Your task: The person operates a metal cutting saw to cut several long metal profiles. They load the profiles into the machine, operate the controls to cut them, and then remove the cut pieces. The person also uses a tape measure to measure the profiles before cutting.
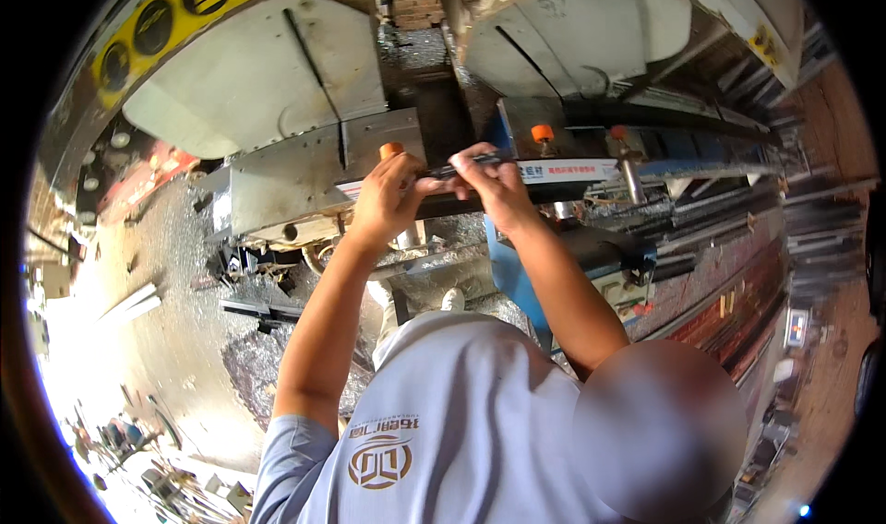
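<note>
Both my arms reach forward to a saw-like machine, over a long dark metal profile [563, 192] with a white printed strip along its face. My left hand [389, 196] is closed, with thumb and fingers at the left end of a dark narrow piece [445, 171]. At the piece's other end my right hand [494, 184] pinches it, fingers bent. Its exact kind cannot be made out. An orange-capped clamp [392, 148] stands just behind my left fingers. The hands partly hide the profile beneath them.
Two pale slotted plates, a left one [268, 72] and a right one [581, 30], rise behind the metal bed [286, 187]. Right of my hands stand two more clamps, one orange-capped [543, 135]. Dark profiles [720, 220] are stacked at right; offcuts [263, 270] litter the lower left.
</note>
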Available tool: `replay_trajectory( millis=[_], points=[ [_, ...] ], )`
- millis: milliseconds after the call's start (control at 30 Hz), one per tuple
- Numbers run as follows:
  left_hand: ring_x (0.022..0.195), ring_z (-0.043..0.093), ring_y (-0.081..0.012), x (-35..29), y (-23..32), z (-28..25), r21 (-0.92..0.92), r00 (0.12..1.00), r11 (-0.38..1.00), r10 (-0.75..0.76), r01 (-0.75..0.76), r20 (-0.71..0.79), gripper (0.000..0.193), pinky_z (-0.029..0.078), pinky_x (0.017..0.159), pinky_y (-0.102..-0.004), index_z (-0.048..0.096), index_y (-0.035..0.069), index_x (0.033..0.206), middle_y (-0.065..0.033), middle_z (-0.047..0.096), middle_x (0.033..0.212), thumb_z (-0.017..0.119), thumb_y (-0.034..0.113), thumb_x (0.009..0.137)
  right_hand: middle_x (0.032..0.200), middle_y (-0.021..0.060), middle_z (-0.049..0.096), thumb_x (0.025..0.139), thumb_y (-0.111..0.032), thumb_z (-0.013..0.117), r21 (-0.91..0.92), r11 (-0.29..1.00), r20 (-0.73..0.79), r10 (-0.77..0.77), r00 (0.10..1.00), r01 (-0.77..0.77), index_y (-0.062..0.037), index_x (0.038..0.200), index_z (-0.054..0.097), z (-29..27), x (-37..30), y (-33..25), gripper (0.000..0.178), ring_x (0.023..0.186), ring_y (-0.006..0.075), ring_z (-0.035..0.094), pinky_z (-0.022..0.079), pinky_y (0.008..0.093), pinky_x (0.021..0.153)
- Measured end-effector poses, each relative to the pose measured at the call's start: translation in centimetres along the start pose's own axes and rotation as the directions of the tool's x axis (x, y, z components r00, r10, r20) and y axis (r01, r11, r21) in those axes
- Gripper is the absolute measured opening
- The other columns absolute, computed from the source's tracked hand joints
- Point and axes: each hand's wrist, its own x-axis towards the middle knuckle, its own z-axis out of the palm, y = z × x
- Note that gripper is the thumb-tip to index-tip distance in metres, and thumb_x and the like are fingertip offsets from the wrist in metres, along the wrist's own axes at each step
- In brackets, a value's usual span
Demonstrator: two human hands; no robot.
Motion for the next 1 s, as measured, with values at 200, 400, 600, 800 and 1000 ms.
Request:
replay_trajectory(
  millis=[200,400,600,800,1000],
  points=[
    [0.083,0.059,-0.0274,-0.6,-1.3,0.9,-0.190,0.996,0.979,-0.071,0.079,0.048,0.019,0.046,0.077,-0.0363,0.060,-0.005,0.093,-0.0170,0.061,0.090,0.053,0.012,0.095,0.081,0.0040,0.064,0.096,-0.024,0.064,-0.047,0.999,0.132,0.018,0.991,-0.012,-0.0040,0.100,0.059,-0.4,-0.7,-1.7,0.021,0.073,0.0097,0.058,0.048,0.0254,0.067],
    [0.107,0.060,-0.0349,0.6,1.9,2.4,0.376,0.982,0.926,-0.031,-0.042,0.188,0.062,0.048,0.090,-0.0423,0.060,0.001,0.118,-0.0175,0.062,0.118,0.075,0.047,0.080,0.079,0.0051,0.062,0.097,-0.019,0.061,0.074,0.997,-0.272,-0.006,0.962,0.027,-0.0044,0.097,0.060,-9.7,-13.1,-0.1,0.015,0.071,0.0102,0.058,0.048,0.0280,0.065],
    [0.101,0.063,-0.0358,1.2,1.9,4.6,0.660,0.968,0.750,-0.132,-0.043,0.213,0.070,0.051,0.087,-0.0422,0.060,0.003,0.119,-0.0186,0.065,0.112,0.081,0.051,0.072,0.064,0.0083,0.065,0.089,-0.044,0.067,-0.284,0.717,-0.878,0.072,0.472,-0.637,-0.0018,0.075,0.064,-24.8,-27.3,11.5,0.045,0.061,0.0178,0.064,0.050,0.0339,0.061],
    [0.097,0.066,-0.0343,0.6,4.9,4.6,0.645,0.926,0.747,-0.340,0.159,0.166,0.065,0.053,0.083,-0.0416,0.063,0.005,0.116,-0.0162,0.068,0.104,0.083,0.048,0.071,0.067,0.0229,0.066,0.086,-0.059,0.064,-0.437,0.449,-0.882,-0.042,0.470,-0.780,0.0036,0.069,0.066,-26.5,-27.6,13.4,0.065,0.071,0.0406,0.067,0.051,0.0461,0.065],
    [0.089,0.068,-0.0322,-6.7,8.2,2.5,0.481,0.937,0.830,-0.346,0.283,0.046,0.060,0.054,0.075,-0.0421,0.063,0.006,0.105,-0.0161,0.069,0.095,0.083,0.051,0.071,0.065,0.0146,0.064,0.090,-0.049,0.067,-0.557,0.669,-0.499,0.203,0.843,-0.491,0.0005,0.075,0.065,-18.5,-24.6,8.3,0.051,0.058,0.0230,0.062,0.051,0.0374,0.058]
  ],
)
